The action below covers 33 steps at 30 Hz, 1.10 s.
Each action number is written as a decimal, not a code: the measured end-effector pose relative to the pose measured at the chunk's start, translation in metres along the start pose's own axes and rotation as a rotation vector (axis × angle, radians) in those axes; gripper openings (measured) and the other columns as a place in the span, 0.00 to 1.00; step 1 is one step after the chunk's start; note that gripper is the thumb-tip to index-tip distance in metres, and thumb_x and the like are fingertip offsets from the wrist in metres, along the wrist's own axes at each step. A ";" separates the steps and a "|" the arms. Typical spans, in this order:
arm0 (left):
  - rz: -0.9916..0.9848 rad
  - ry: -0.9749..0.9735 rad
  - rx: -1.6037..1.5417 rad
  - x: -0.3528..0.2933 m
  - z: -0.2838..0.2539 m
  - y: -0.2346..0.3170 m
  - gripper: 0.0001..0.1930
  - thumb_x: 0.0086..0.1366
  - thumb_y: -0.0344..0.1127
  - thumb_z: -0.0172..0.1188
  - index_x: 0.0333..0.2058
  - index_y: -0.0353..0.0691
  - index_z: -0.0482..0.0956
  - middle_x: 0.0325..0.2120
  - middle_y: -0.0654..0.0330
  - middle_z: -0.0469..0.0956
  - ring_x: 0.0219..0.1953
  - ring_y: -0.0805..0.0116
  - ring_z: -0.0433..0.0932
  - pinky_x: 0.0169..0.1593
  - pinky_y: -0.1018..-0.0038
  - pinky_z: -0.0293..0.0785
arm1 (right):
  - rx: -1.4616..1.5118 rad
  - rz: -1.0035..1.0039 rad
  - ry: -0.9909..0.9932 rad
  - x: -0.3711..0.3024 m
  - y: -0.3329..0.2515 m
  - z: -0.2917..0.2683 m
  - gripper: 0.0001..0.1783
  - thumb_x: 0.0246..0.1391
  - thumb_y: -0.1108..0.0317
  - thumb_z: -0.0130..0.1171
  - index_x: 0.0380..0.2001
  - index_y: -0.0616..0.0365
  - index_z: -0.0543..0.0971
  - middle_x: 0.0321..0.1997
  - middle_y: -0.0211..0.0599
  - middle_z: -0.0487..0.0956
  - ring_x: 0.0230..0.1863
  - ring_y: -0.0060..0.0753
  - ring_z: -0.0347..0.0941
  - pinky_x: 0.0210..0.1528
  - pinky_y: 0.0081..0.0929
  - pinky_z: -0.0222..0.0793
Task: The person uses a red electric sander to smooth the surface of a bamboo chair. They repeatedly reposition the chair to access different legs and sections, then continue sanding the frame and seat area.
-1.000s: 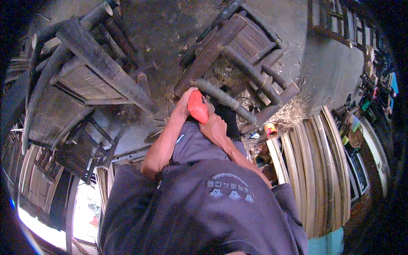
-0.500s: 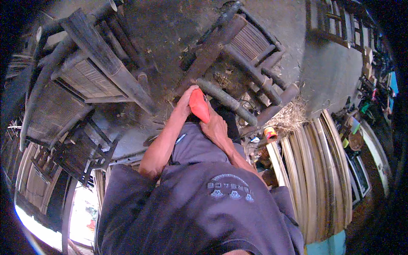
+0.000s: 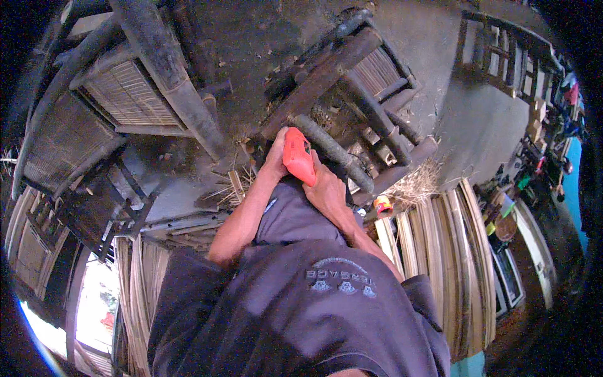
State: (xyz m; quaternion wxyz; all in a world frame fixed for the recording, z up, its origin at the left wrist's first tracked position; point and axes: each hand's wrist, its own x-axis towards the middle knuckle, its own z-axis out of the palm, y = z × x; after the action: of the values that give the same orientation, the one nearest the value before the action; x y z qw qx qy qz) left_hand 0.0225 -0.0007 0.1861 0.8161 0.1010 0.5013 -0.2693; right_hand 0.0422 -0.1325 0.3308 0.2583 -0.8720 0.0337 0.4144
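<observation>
An orange-red power drill, seen from above, is held between both my hands in front of my lap. My left hand wraps its far left side, close to the end of a dark bamboo pole. Around the drill's near right end my right hand is closed, fingers partly hidden beneath. The pole belongs to a dark bamboo chair frame with a slatted panel. Whether the drill's tip touches the bamboo is hidden.
More dark bamboo chairs stand at the left, and another frame at the far right. Split bamboo strips lean at the right, near straw shavings and a red-yellow can. Clutter lines the right side.
The view has turned slightly, shifting the chairs and bamboo strips leftward. My hands keep their hold; the drill has tilted a little, showing a dark patch on its right side.
</observation>
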 end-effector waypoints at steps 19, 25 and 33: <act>0.430 0.462 1.846 0.124 -0.119 0.032 0.55 0.43 0.44 0.74 0.64 0.38 0.47 0.61 0.43 0.58 0.62 0.40 0.60 0.62 0.47 0.58 | 0.309 0.184 -0.068 0.012 -0.008 0.015 0.39 0.43 0.70 0.58 0.62 0.56 0.60 0.43 0.58 0.78 0.47 0.61 0.74 0.49 0.45 0.70; 0.471 0.517 1.905 0.116 -0.114 0.027 0.53 0.42 0.44 0.74 0.63 0.39 0.50 0.60 0.43 0.60 0.61 0.39 0.61 0.61 0.42 0.56 | 0.343 0.237 -0.053 0.012 -0.016 0.013 0.32 0.43 0.71 0.56 0.56 0.57 0.68 0.41 0.55 0.79 0.45 0.56 0.75 0.49 0.40 0.70; 0.412 0.462 1.823 0.110 -0.098 0.040 0.51 0.43 0.40 0.74 0.62 0.39 0.51 0.61 0.42 0.59 0.61 0.37 0.61 0.60 0.40 0.56 | 0.288 0.239 -0.087 0.010 -0.018 0.012 0.39 0.44 0.72 0.55 0.64 0.50 0.60 0.46 0.55 0.78 0.48 0.61 0.73 0.49 0.45 0.70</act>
State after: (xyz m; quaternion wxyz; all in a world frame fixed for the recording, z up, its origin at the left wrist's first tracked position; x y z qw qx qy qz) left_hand 0.0080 0.0377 0.0388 0.3366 0.8328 0.2201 -0.3804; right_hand 0.0452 -0.1093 0.3241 0.3303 -0.7973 0.1849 0.4702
